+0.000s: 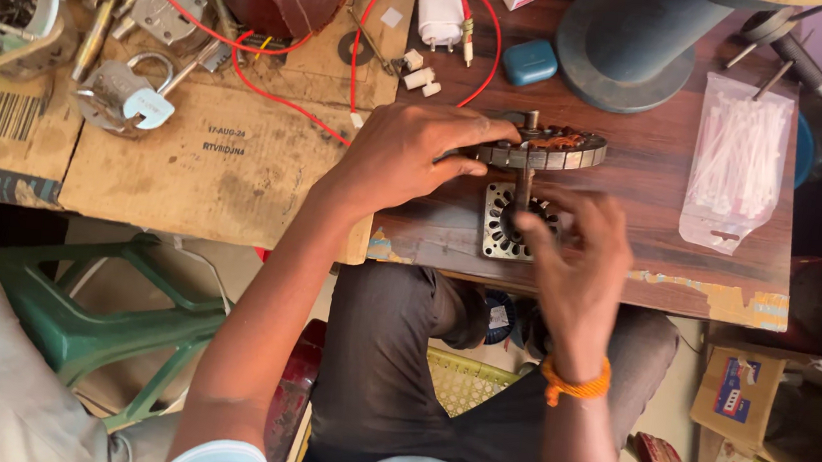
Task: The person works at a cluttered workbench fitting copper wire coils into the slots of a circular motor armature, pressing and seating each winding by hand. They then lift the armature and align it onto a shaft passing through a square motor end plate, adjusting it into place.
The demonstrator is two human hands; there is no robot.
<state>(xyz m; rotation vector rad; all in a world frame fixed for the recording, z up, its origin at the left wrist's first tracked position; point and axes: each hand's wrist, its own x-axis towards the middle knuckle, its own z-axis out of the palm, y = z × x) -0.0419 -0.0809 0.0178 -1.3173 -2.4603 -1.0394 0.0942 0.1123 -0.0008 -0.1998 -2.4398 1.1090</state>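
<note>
My left hand (pixel 409 150) grips the rim of a round metal motor stator (pixel 549 152) with copper windings, held on edge on the wooden table (pixel 658 174). A steel shaft (pixel 526 177) runs down from it into a square slotted metal end plate (pixel 504 222) lying flat. My right hand (pixel 578 247), blurred, hovers over that plate with fingers curled near the shaft; I cannot tell whether it grips anything. An orange thread band is on the right wrist.
A bag of white cable ties (pixel 736 162) lies to the right. A grey round base (pixel 629 51), a blue case (pixel 530 62), red wires (pixel 371 16), padlocks (pixel 133 94) and cardboard (pixel 207 161) lie at the back and left. A green stool (pixel 91 321) stands below.
</note>
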